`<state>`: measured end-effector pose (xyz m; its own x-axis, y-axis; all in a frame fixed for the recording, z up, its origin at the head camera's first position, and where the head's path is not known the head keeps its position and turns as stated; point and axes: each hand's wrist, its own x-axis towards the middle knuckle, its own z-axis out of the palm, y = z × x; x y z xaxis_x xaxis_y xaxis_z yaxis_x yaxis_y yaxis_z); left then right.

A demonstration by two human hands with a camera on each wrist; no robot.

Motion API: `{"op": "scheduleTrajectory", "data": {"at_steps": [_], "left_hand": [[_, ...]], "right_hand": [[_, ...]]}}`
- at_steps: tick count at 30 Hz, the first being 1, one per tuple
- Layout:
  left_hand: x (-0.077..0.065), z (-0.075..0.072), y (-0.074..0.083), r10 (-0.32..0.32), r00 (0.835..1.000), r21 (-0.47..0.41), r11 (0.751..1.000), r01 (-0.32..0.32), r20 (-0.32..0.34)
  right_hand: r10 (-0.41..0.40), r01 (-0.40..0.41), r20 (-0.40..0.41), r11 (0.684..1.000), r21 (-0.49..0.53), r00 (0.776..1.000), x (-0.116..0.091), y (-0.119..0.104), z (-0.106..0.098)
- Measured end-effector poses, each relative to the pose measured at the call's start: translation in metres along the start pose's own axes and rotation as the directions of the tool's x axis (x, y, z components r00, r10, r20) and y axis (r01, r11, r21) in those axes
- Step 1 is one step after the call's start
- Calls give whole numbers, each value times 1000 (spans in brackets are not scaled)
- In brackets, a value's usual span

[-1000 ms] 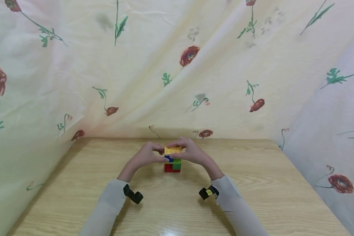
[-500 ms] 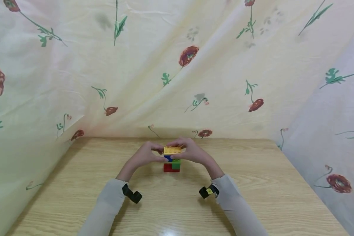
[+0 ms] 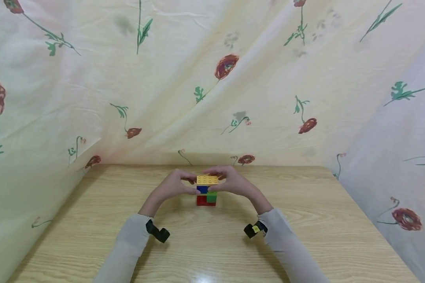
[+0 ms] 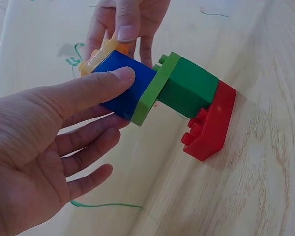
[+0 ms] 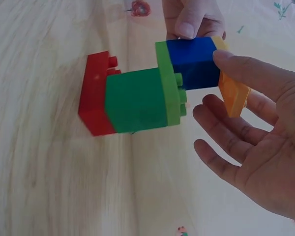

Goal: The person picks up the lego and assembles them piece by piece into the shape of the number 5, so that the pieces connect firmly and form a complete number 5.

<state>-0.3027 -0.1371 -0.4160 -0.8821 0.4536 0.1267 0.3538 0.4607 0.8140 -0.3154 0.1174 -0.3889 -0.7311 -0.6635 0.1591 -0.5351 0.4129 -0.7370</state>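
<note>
A small tower of toy building bricks stands on the table. At its foot is a red brick (image 3: 201,201), offset under a dark green brick (image 4: 191,87). A thin light green brick (image 4: 157,88) lies over that, then a blue brick (image 5: 194,64) at one end. The yellow brick (image 3: 207,180) on top reaches out past the blue one. My left hand (image 3: 173,185) pinches the blue brick, thumb flat on its near face. With its thumb at the yellow brick's edge and a finger behind, my right hand (image 3: 235,184) holds the yellow brick.
The tower is on a light wooden table (image 3: 205,243), toward its back edge. A flower-patterned cloth (image 3: 170,86) hangs behind and along both sides. Each wrist wears a black camera (image 3: 158,232) on a strap.
My right hand has shifted slightly to the right, its thumb sliding away from the blue brick's front. The left hand and the tower have stayed nearly still.
</note>
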Motion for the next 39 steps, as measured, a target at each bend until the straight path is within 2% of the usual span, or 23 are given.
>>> {"op": "scheduleTrajectory", "data": {"at_steps": [10,18,26,33,39], "left_hand": [[-2,-3,-1,-1,1000,-24,1000,1,-1],[-3,-4,-8,-7,1000,-54,999,6,-15],[-5,-2,-11,-23,999,-95,995,20,-35],[-3,2,-13,26,999,-144,989,-29,-20],[-3,5,-16,48,999,-167,985,-51,-22]], "right_hand": [[31,-33,21,996,84,999,-10,17,-2],[108,-110,30,988,109,994,-17,29,2],[99,-106,52,979,176,994,-21,39,8],[148,-161,77,964,211,986,-22,43,13],[140,-155,84,963,221,987,-21,44,14]]}}
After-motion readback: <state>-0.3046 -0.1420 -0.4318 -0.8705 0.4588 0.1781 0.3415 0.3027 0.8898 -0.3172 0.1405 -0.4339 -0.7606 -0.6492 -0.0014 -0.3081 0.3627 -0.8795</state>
